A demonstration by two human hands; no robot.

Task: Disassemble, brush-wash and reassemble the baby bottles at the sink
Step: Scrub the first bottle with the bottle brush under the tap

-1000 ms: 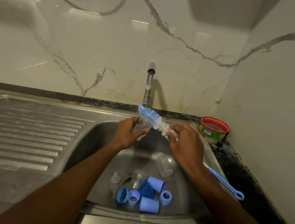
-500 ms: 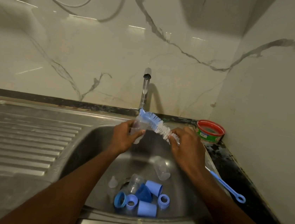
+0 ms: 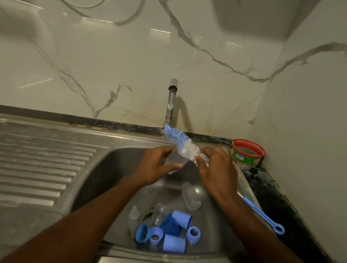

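Over the sink (image 3: 108,167), left hand (image 3: 155,168) grips one clear bottle (image 3: 175,159); right hand (image 3: 217,173) holds one brush (image 3: 185,146). Below: two bottles, two caps, three collars

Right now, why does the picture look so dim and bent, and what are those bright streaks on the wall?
Head view: the light is low and yellowish; the streaks are glare on the glossy marble wall. The wide lens bows the sink rim. The tap throws a shadow to its right. The clear bottle in the left hand is smeared by motion; the brush reads sharper.
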